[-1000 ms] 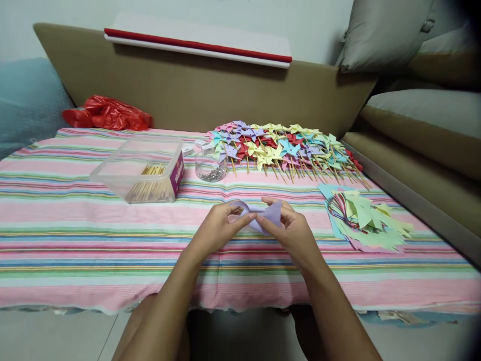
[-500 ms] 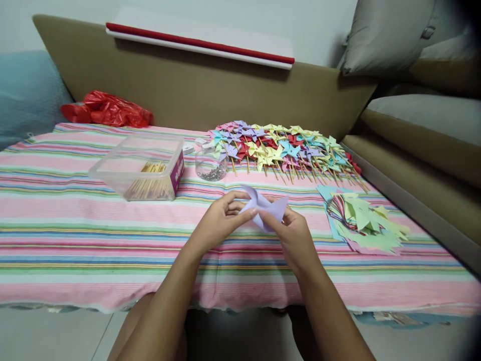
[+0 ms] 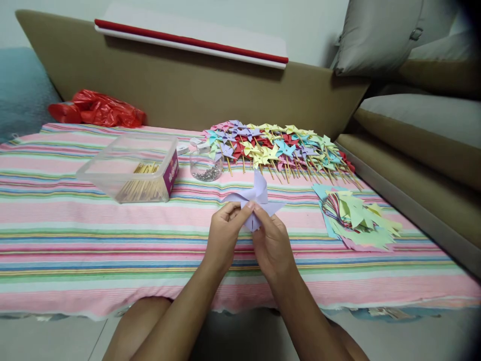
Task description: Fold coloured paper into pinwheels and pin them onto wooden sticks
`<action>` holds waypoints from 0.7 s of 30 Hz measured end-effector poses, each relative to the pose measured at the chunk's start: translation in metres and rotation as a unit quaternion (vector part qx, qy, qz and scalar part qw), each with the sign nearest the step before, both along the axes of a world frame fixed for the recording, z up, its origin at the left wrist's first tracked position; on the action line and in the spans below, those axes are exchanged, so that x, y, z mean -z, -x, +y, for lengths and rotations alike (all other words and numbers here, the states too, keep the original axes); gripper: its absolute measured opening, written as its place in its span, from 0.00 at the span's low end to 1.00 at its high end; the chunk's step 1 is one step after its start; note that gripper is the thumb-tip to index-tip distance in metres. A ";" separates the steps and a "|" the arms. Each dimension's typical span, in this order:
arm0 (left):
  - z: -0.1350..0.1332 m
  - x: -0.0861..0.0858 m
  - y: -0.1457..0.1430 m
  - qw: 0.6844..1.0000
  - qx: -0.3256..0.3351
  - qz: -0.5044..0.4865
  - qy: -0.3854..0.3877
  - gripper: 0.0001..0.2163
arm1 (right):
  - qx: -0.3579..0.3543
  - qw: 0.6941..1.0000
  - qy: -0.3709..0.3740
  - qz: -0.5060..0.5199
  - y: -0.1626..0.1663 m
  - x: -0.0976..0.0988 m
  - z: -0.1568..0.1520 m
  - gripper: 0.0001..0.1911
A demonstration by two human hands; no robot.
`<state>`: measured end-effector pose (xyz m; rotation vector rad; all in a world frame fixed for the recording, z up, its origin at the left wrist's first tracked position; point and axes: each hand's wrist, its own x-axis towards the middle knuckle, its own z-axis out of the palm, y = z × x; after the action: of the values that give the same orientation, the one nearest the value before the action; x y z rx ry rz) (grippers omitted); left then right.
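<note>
A lavender paper pinwheel (image 3: pixel 259 188) is held up over the striped cloth, its curved blades fanned outward. My left hand (image 3: pixel 225 230) grips it from the left, thumb pressed near the centre. From the right, my right hand (image 3: pixel 273 240) pinches it too, with its thumb beside the left one. The thumbs cover the pinwheel's middle, so I cannot see how it is fastened. Beyond my hands lie many finished pinwheels on sticks (image 3: pixel 278 148) in mixed colours. A clear round jar (image 3: pixel 206 168) with small silvery pieces stands to the left of them.
A clear plastic box (image 3: pixel 112 175) with wooden sticks (image 3: pixel 145 185) stands left. Cut paper pieces (image 3: pixel 361 215) lie in a pile at right. A red plastic bag (image 3: pixel 101 108) sits at the back left. Sofa cushions (image 3: pixel 421 125) border the right side of the striped cloth (image 3: pixel 93 250).
The pinwheel has turned and its blades stand more spread. Both hands have drawn closer together, with the thumbs meeting at its centre. The view has shifted slightly.
</note>
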<state>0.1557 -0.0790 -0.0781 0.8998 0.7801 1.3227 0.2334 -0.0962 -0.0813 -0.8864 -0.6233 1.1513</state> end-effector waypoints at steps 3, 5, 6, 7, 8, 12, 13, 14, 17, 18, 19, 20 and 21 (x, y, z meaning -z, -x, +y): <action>0.001 -0.001 0.003 1.000 -0.014 -0.006 0.017 0.14 | -0.011 1.000 -0.002 -0.024 0.001 -0.002 -0.001 0.13; 0.003 -0.002 0.005 0.999 -0.016 -0.026 0.022 0.14 | -0.027 0.999 -0.010 -0.033 -0.001 -0.003 -0.002 0.13; 0.004 -0.002 0.006 0.999 -0.020 -0.040 0.027 0.14 | -0.026 0.999 -0.010 -0.038 -0.004 -0.003 -0.002 0.14; 0.006 -0.003 0.007 0.998 -0.025 -0.054 0.034 0.13 | -0.015 0.999 -0.010 -0.049 -0.007 -0.002 -0.002 0.16; 0.007 -0.003 0.009 0.996 -0.032 -0.066 0.040 0.13 | 0.006 0.997 -0.012 -0.071 -0.010 -0.001 -0.003 0.17; 0.014 -0.004 0.016 0.993 -0.061 -0.091 0.054 0.13 | 0.098 0.932 -0.105 -0.333 -0.026 0.003 -0.008 0.25; 0.015 -0.004 0.018 0.992 -0.064 -0.093 0.056 0.13 | 0.109 0.890 -0.139 -0.420 -0.030 0.002 -0.010 0.23; 0.015 -0.004 0.019 0.992 -0.063 -0.094 0.058 0.13 | 0.116 0.844 -0.168 -0.496 -0.032 0.001 -0.012 0.19; 0.014 -0.004 0.020 0.994 -0.045 -0.080 0.061 0.13 | 0.122 0.748 -0.210 -0.618 -0.036 -0.004 -0.017 0.10; 0.013 -0.003 0.020 0.995 -0.037 -0.072 0.060 0.14 | 0.121 0.736 -0.215 -0.630 -0.036 -0.005 -0.017 0.08; 0.012 -0.003 0.019 0.996 -0.031 -0.064 0.059 0.14 | 0.119 0.730 -0.218 -0.636 -0.037 -0.007 -0.017 0.07; 0.011 -0.002 0.019 0.996 -0.027 -0.057 0.056 0.14 | 0.119 0.728 -0.220 -0.638 -0.037 -0.007 -0.017 0.06; 0.011 -0.002 0.019 0.997 -0.026 -0.051 0.054 0.15 | 0.119 0.728 -0.221 -0.638 -0.038 -0.008 -0.016 0.05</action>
<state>0.1372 -0.0684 -0.0762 0.7255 0.7914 1.3486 0.2714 -0.1126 -0.0733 -1.2126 -1.7541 -0.0551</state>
